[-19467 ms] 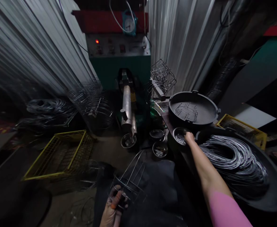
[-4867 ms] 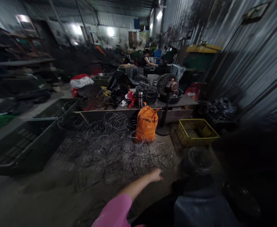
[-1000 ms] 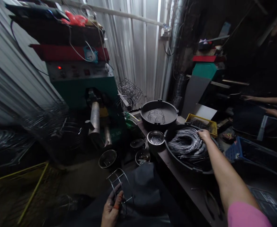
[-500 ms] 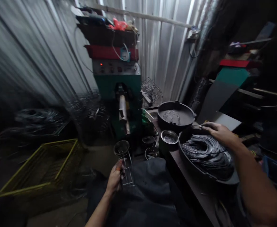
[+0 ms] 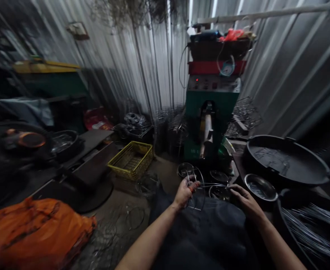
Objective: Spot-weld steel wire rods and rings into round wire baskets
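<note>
In front of my lap, my left hand (image 5: 185, 192) is closed around a small wire frame (image 5: 194, 206) with a round ring (image 5: 185, 170) at its far end. My right hand (image 5: 242, 197) pinches a thin metal wire (image 5: 214, 184) that runs across to my left fingers. The wire seems to be part of a curved hoop, but blur and dim light hide its full shape. To the right of my right hand are a metal bowl (image 5: 261, 187) and a dark pan rim (image 5: 287, 221) around a bundle of bright wires (image 5: 312, 232).
A green machine (image 5: 194, 123) with a projecting arm (image 5: 208, 131) stands ahead. Behind the bowl is a wide black pan (image 5: 302, 165) with wire pieces. A yellow crate (image 5: 120, 165) lies left on the floor. Nearer are an orange sack (image 5: 41, 228) and loose wire rings (image 5: 134, 217).
My right hand has moved left from the pan of wires to my left hand, bringing a wire. The view has turned left, showing the orange sack. My left hand keeps the wire frame.
</note>
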A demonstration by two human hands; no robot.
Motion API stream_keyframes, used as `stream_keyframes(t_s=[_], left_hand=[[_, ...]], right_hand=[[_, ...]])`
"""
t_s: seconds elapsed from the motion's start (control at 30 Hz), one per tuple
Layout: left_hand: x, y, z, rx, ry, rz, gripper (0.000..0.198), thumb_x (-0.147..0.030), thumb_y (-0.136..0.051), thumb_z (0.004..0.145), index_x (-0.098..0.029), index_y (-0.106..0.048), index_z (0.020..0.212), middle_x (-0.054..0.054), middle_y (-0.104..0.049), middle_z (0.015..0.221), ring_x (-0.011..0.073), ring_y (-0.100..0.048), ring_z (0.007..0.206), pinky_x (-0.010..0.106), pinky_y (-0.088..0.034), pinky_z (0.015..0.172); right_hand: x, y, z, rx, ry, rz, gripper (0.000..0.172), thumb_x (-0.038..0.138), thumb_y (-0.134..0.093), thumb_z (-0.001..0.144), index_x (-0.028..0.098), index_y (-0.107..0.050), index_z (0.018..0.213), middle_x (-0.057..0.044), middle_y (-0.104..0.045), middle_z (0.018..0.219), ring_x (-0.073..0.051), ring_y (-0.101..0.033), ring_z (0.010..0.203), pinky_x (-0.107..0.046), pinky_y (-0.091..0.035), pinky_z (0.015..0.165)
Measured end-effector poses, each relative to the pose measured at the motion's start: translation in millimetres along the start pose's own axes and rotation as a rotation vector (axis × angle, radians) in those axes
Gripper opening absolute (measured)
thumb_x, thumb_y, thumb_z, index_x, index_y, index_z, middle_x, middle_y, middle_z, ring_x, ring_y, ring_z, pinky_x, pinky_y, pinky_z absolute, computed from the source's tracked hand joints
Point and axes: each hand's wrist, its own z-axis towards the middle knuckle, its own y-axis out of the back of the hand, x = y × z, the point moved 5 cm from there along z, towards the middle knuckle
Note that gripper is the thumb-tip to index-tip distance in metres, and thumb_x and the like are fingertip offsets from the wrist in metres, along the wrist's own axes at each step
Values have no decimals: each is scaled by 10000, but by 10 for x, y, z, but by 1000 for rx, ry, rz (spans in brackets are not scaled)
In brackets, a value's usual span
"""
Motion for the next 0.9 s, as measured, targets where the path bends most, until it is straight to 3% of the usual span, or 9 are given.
stream_keyframes(t_s=[0.2, 0.43, 0.57, 0.67, 0.77, 0.9], left_hand=[[104, 115, -71, 5, 52, 78, 599, -414, -683, 579, -147, -453, 1062, -63, -423, 659, 25, -340, 437, 162, -247, 363], [229, 153, -147, 52, 68, 146, 581, -348, -706, 569, -152, -467, 1061, -73, -430, 637, 21, -351, 444, 173, -257, 425], [228, 194, -185, 54, 49, 167, 546, -332, -704, 572, -149, -490, 1040, -78, -416, 602, 36, -369, 472, 176, -267, 454], [220, 251, -205, 68, 47, 182, 546, -319, -701, 580, -141, -488, 1050, -74, -430, 588, 43, -374, 479, 178, -270, 465], [194, 284, -204, 100, 38, 195, 545, -315, -685, 603, -134, -475, 1073, -77, -424, 567, 45, -359, 467, 183, -277, 475], [112, 222, -165, 168, -71, 340, 554, -319, -654, 638, -134, -468, 1126, -61, -440, 587, 66, -398, 508, 196, -317, 513]], right_hand=[[-279, -138, 48, 4, -20, 3, 350, 492, -562, 694, 190, -600, 867, -41, -602, 780, -184, -553, 736, -275, -451, 655], [44, -559, 75, 312, 1, -188, 319, 459, -529, 731, 180, -623, 853, -30, -620, 797, -171, -551, 749, -269, -435, 683], [199, -677, 147, 387, 138, -306, 248, 373, -494, 763, 186, -624, 862, -18, -625, 774, -160, -560, 738, -270, -431, 690], [313, -530, 236, 292, 246, -425, 215, 319, -485, 761, 193, -632, 855, -32, -639, 822, -168, -573, 775, -274, -429, 721], [383, -250, 336, 156, 276, -504, 226, 316, -479, 759, 204, -631, 884, -44, -645, 866, -177, -582, 805, -278, -434, 735], [351, 23, 430, 75, 314, -563, 216, 339, -488, 751, 222, -631, 862, -43, -644, 872, -185, -585, 815, -289, -433, 749]])
